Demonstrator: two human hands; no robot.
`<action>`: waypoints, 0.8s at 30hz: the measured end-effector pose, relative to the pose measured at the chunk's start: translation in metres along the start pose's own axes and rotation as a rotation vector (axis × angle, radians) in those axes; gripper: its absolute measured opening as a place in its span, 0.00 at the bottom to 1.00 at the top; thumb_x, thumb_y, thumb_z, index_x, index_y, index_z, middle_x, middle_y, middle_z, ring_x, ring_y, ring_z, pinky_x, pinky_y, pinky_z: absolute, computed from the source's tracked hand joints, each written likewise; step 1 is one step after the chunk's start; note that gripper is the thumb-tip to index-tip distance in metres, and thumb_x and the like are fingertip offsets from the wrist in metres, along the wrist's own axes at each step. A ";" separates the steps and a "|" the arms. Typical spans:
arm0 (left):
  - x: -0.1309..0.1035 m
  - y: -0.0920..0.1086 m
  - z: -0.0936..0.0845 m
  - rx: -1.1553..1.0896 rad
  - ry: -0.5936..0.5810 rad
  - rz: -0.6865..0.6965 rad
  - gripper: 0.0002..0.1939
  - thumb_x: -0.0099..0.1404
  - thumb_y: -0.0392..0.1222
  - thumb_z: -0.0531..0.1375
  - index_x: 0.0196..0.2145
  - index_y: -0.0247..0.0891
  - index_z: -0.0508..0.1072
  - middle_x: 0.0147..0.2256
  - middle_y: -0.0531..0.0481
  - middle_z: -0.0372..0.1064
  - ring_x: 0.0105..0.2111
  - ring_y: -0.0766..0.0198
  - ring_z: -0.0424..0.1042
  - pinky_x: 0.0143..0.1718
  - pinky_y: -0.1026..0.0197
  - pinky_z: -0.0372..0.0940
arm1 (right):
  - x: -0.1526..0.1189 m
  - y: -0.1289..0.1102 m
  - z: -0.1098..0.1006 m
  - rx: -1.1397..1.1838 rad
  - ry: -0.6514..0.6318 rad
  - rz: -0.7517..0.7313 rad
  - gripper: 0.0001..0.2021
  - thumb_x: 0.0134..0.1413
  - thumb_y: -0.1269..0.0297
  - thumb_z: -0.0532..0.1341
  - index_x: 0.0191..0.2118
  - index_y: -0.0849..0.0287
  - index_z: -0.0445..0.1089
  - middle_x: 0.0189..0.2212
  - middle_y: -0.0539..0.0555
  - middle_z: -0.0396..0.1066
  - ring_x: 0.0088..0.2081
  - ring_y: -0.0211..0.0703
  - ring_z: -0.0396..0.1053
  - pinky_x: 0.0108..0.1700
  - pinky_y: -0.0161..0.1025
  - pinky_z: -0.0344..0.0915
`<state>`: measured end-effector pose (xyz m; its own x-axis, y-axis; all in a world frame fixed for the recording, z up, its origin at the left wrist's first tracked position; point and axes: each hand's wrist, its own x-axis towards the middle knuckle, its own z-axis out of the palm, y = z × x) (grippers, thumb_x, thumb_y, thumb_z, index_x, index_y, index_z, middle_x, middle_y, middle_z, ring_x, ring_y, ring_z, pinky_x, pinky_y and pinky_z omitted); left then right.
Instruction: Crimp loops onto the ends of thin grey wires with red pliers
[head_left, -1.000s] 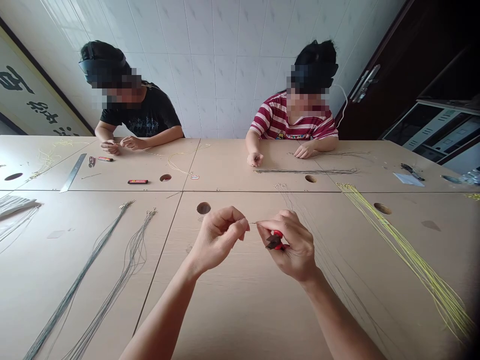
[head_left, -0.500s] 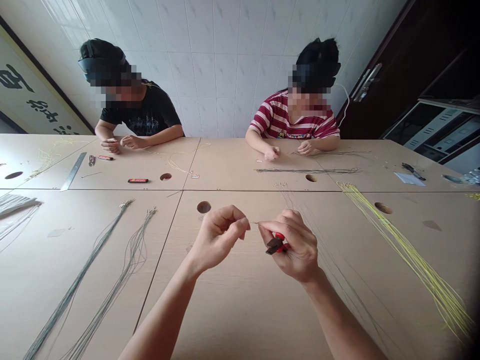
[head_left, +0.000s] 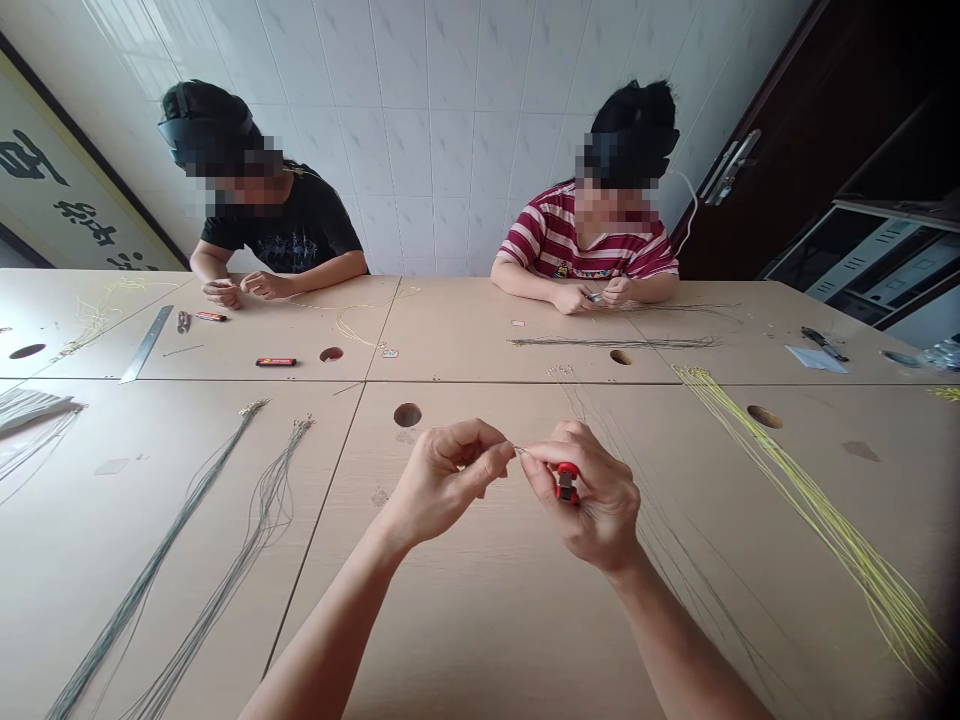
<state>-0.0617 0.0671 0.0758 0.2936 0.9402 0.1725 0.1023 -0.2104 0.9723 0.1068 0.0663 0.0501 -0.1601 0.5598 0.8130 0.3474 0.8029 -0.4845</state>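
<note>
Left hand (head_left: pixel 450 482) and right hand (head_left: pixel 592 495) pinch a thin wire (head_left: pixel 518 449), apparently unfinished, red-handled pliers (head_left: pixel 568 482) in the right; yellow wires (head_left: pixel 806 512) lie bundled

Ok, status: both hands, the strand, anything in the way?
Left hand pinching thin strand. Right hand pinching it too, red tool in grip. Yellow bundle apart, to the right.

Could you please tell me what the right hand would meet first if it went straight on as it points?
The right hand would probably meet the left hand first; only a thin strand shows in the gap between them, though depth is unclear.
</note>
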 end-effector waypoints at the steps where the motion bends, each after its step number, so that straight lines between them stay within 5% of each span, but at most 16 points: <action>1: 0.000 0.000 0.000 -0.003 0.015 0.007 0.10 0.65 0.41 0.58 0.27 0.36 0.69 0.24 0.54 0.67 0.20 0.74 0.60 0.22 0.68 0.59 | 0.000 0.000 0.000 0.009 0.001 0.012 0.11 0.54 0.79 0.58 0.35 0.54 0.68 0.22 0.46 0.64 0.26 0.38 0.58 0.32 0.40 0.60; 8: 0.001 0.002 -0.002 -0.244 0.216 0.035 0.04 0.64 0.38 0.60 0.31 0.36 0.71 0.33 0.49 0.75 0.31 0.67 0.74 0.34 0.64 0.68 | 0.001 0.002 -0.002 -0.026 0.049 -0.038 0.12 0.53 0.80 0.58 0.37 0.53 0.68 0.22 0.46 0.63 0.26 0.38 0.58 0.31 0.40 0.60; 14: 0.007 0.000 -0.025 -0.439 0.458 0.029 0.17 0.63 0.38 0.57 0.17 0.37 0.65 0.34 0.47 0.76 0.35 0.62 0.75 0.42 0.58 0.69 | 0.003 0.003 -0.003 -0.063 0.061 -0.061 0.12 0.54 0.79 0.59 0.37 0.53 0.69 0.21 0.46 0.63 0.26 0.38 0.58 0.31 0.41 0.60; 16: 0.008 -0.004 -0.038 -0.277 0.491 -0.033 0.17 0.62 0.41 0.59 0.17 0.37 0.66 0.31 0.47 0.76 0.34 0.61 0.75 0.39 0.58 0.68 | 0.003 0.004 -0.004 -0.068 0.064 -0.070 0.12 0.54 0.79 0.60 0.39 0.52 0.69 0.21 0.46 0.64 0.26 0.38 0.58 0.32 0.41 0.60; 20: 0.007 -0.012 -0.060 0.458 0.534 -0.251 0.14 0.56 0.48 0.64 0.20 0.39 0.68 0.23 0.48 0.71 0.26 0.58 0.69 0.27 0.58 0.60 | 0.004 0.006 -0.008 -0.087 0.071 -0.085 0.13 0.54 0.79 0.60 0.40 0.52 0.70 0.21 0.46 0.65 0.26 0.39 0.59 0.33 0.41 0.61; 22: 0.005 -0.011 -0.060 0.713 0.582 -0.233 0.10 0.55 0.47 0.64 0.26 0.39 0.70 0.30 0.46 0.73 0.32 0.53 0.70 0.32 0.54 0.61 | 0.005 0.007 -0.009 -0.088 0.062 -0.089 0.13 0.54 0.79 0.60 0.41 0.52 0.70 0.21 0.46 0.65 0.26 0.39 0.59 0.33 0.42 0.61; 24: 0.003 -0.006 -0.052 0.768 0.618 -0.074 0.07 0.58 0.42 0.62 0.35 0.41 0.71 0.44 0.44 0.72 0.45 0.49 0.68 0.42 0.49 0.61 | 0.005 0.007 -0.010 -0.084 0.047 -0.089 0.14 0.54 0.79 0.61 0.41 0.51 0.70 0.20 0.45 0.64 0.26 0.39 0.59 0.33 0.42 0.61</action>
<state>-0.1108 0.0855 0.0785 -0.2640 0.8863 0.3806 0.7535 -0.0568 0.6550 0.1177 0.0723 0.0539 -0.1513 0.4750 0.8669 0.4103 0.8280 -0.3821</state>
